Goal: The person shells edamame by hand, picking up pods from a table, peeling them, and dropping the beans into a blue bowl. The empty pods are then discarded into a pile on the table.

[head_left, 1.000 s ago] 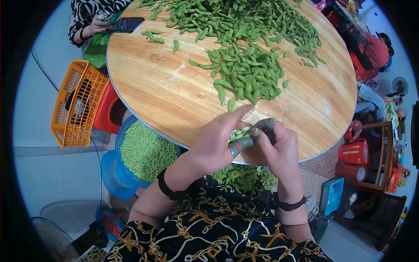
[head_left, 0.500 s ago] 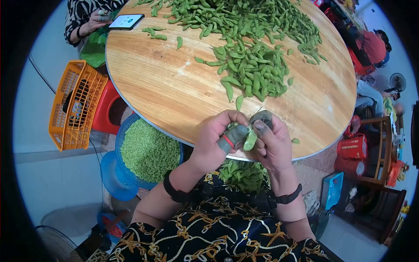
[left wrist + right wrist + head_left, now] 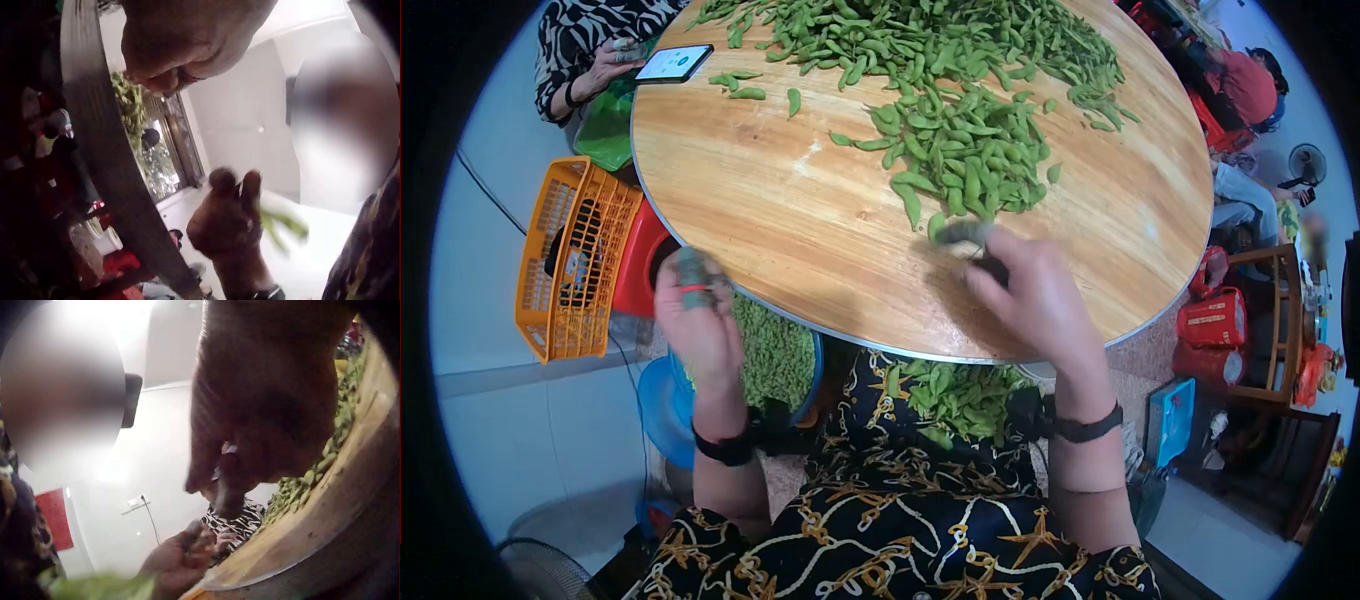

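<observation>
My left hand (image 3: 703,325), with a taped finger and a red band, hangs off the table's left edge beside the blue basin (image 3: 818,375) of shelled beans (image 3: 775,345). No bean shows in it. Over the table near its front edge, my right hand (image 3: 1035,290) reaches with thumb and taped finger apart, the fingertip right at a green pod (image 3: 937,224) below the pile. Blurred green pod pieces (image 3: 284,225) show beside the right hand in the left wrist view. Opened green pods (image 3: 960,395) lie heaped below the table edge, at my lap.
A large heap of edamame pods (image 3: 940,35) covers the far side of the round wooden table (image 3: 750,200), with a smaller pile (image 3: 970,150) nearer. A phone (image 3: 675,64) lies by another person's hand (image 3: 615,65). An orange crate (image 3: 565,265) and red stool (image 3: 635,265) stand left.
My hands, together over the front edge half a second ago with a pod between them, have parted. The left moved left to the basin; the right moved forward towards the pods.
</observation>
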{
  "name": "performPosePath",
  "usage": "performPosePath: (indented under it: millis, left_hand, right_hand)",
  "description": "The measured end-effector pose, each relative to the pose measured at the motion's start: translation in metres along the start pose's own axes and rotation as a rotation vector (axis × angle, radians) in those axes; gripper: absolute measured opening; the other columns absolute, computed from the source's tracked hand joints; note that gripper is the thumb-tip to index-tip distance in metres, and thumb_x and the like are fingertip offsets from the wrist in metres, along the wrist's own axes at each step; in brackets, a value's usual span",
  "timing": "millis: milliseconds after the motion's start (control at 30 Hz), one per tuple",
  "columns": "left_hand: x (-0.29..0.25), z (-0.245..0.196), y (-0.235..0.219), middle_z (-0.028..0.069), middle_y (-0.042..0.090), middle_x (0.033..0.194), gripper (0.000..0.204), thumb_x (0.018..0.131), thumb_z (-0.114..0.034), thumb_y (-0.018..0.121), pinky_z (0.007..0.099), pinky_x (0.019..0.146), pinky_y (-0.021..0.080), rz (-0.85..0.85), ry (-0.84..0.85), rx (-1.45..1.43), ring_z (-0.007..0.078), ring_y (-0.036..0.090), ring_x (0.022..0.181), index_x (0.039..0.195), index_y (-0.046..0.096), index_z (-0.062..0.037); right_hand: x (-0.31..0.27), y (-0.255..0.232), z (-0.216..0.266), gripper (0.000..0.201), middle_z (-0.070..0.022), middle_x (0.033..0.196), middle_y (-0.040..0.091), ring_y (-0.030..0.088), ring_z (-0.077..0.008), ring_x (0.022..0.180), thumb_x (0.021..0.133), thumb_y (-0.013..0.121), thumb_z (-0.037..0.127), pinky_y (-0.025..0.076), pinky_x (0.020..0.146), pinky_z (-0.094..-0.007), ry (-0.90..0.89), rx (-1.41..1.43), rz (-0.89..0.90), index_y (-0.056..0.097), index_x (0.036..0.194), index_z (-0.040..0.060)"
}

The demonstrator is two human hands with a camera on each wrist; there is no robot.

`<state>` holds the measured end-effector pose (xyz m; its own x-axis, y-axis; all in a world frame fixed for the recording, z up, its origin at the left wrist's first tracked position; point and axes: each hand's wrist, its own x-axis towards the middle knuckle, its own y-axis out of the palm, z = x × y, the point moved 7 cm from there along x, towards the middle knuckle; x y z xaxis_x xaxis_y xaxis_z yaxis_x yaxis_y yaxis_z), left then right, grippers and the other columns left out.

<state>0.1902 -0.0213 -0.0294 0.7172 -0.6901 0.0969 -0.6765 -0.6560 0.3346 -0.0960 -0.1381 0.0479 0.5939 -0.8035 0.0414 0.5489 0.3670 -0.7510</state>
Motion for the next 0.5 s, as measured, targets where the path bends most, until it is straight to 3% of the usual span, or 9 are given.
performPosePath:
  millis: [67, 133, 167, 233, 300, 367, 400, 467, 500]
  left_hand:
    - [0.015, 0.016, -0.062, -0.0002, 0.058, 0.081, 0.019, 0.082, -0.007, 0.055, 0.0226, 0.061, 0.044, -0.041, 0.031, 0.050, 0.0107, 0.051, 0.063, 0.100, 0.057, -0.0022]
    - [0.022, 0.041, -0.113, 0.0063, 0.061, 0.094, 0.019, 0.081, -0.007, 0.056, 0.0272, 0.074, 0.046, -0.069, -0.085, 0.784, 0.0184, 0.057, 0.076, 0.098, 0.062, -0.0005]
    - [0.016, 0.042, -0.122, 0.0063, 0.061, 0.094, 0.019, 0.081, -0.007, 0.056, 0.0272, 0.074, 0.046, -0.082, -0.090, 0.801, 0.0184, 0.057, 0.076, 0.098, 0.062, -0.0005]
    - [0.001, 0.029, -0.097, 0.0119, 0.059, 0.103, 0.018, 0.079, -0.005, 0.058, 0.0292, 0.081, 0.045, 0.168, 0.258, 1.654, 0.0233, 0.057, 0.087, 0.095, 0.065, -0.0009]
    - [-0.005, 0.001, -0.066, 0.0178, 0.057, 0.109, 0.022, 0.078, -0.002, 0.057, 0.0281, 0.085, 0.042, 0.096, 0.323, 1.553, 0.0237, 0.056, 0.096, 0.098, 0.064, -0.0017]
    - [-0.013, -0.034, -0.024, 0.0150, 0.058, 0.108, 0.022, 0.079, 0.000, 0.056, 0.0278, 0.086, 0.041, 0.070, 0.357, 1.014, 0.0203, 0.056, 0.098, 0.100, 0.063, -0.0022]
    - [-0.017, -0.036, 0.000, 0.0117, 0.059, 0.105, 0.022, 0.080, 0.000, 0.056, 0.0275, 0.085, 0.042, 0.155, 0.216, 0.858, 0.0176, 0.055, 0.096, 0.101, 0.063, -0.0022]
    - [-0.037, -0.021, 0.051, 0.0053, 0.060, 0.096, 0.022, 0.082, -0.001, 0.056, 0.0260, 0.082, 0.042, 0.359, -0.070, 0.455, 0.0124, 0.055, 0.090, 0.103, 0.061, -0.0016]
    - [-0.050, -0.011, 0.078, 0.0022, 0.059, 0.092, 0.022, 0.082, -0.002, 0.056, 0.0247, 0.079, 0.043, 0.475, -0.210, 0.205, 0.0099, 0.054, 0.086, 0.104, 0.060, -0.0010]
  right_hand:
    - [0.015, 0.010, -0.008, 0.021, -0.0169, 0.062, 0.057, 0.057, -0.0314, 0.057, 0.075, 0.059, 0.011, 0.044, 0.052, -0.0393, -0.047, -0.158, -0.044, 0.059, 0.095, 0.0080]
    - [0.025, 0.023, -0.011, 0.019, -0.0199, 0.067, 0.058, 0.057, -0.0385, 0.066, 0.077, 0.056, 0.012, 0.044, 0.057, -0.0461, -0.045, -0.346, -0.040, 0.056, 0.095, 0.0080]
    - [0.028, 0.026, -0.009, 0.019, -0.0199, 0.067, 0.058, 0.057, -0.0385, 0.066, 0.077, 0.056, 0.012, 0.044, 0.057, -0.0461, -0.051, -0.330, -0.027, 0.056, 0.095, 0.0080]
    - [0.029, 0.022, -0.003, 0.010, -0.0175, 0.063, 0.058, 0.059, -0.0345, 0.062, 0.078, 0.053, 0.012, 0.047, 0.056, -0.0448, -0.079, -0.389, -0.087, 0.058, 0.085, 0.0065]
    - [0.027, 0.024, -0.004, 0.010, -0.0194, 0.065, 0.057, 0.059, -0.0357, 0.063, 0.077, 0.056, 0.012, 0.046, 0.057, -0.0461, -0.099, -0.379, -0.088, 0.058, 0.084, 0.0058]
    - [0.019, 0.023, 0.002, 0.010, -0.0125, 0.058, 0.057, 0.057, -0.0261, 0.051, 0.079, 0.059, 0.012, 0.043, 0.048, -0.0371, -0.243, -0.149, -0.143, 0.060, 0.087, 0.0047]
    - [0.016, 0.024, 0.005, 0.010, -0.0125, 0.058, 0.057, 0.057, -0.0261, 0.051, 0.079, 0.059, 0.012, 0.043, 0.048, -0.0371, -0.249, -0.149, -0.140, 0.060, 0.087, 0.0047]
    - [0.001, 0.053, -0.008, 0.015, 0.0004, 0.054, 0.051, 0.044, -0.0090, 0.043, 0.081, 0.063, 0.014, 0.033, 0.041, -0.0237, 0.209, 0.798, 0.261, 0.061, 0.091, 0.0034]
    - [-0.003, 0.053, -0.005, 0.015, 0.0004, 0.054, 0.051, 0.044, -0.0090, 0.043, 0.081, 0.063, 0.014, 0.033, 0.041, -0.0237, 0.205, 0.797, 0.261, 0.061, 0.091, 0.0034]
